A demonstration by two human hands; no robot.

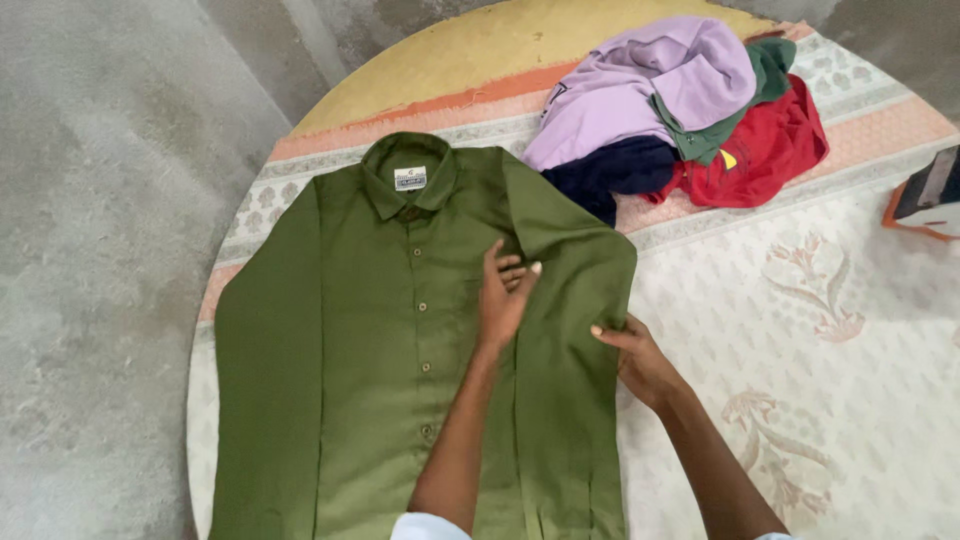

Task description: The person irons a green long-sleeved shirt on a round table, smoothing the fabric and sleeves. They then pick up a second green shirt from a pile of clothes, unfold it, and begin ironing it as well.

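I am looking down at an olive-green, long-sleeved, button-front cotton shirt [400,340] lying face up and buttoned on the round table [480,45], collar toward twelve o'clock, its body filling the table's nine-o'clock half. Its sleeve on the three-o'clock side is lying folded inward over the front panel, while the nine-o'clock sleeve is lying straight down along the body.

My left hand [503,292] is resting flat, fingers spread and slightly curled, pressing on the chest just to the three-o'clock side of the button line; it is gripping nothing. My right hand [638,358] is sitting at the shirt's three-o'clock edge, fingers half closed and pinching the fold of cloth there.

I am judging this as the first side fold in progress: one edge is being brought over and held down. The next move, as I see it, is calling for a smooth crease along that edge, with the flat hand anchoring the panel so the fabric is not bunching, before the nine-o'clock side is getting the same treatment.

Beyond the shirt, a patterned cream and salmon tablecloth [830,330] is covering the table. At one o'clock a loose heap of clothes [680,110] is lying, lilac, navy, dark green and red. An orange-edged object [925,195] is poking in at three o'clock, too cropped to identify. Grey concrete floor [100,250] is surrounding everything.
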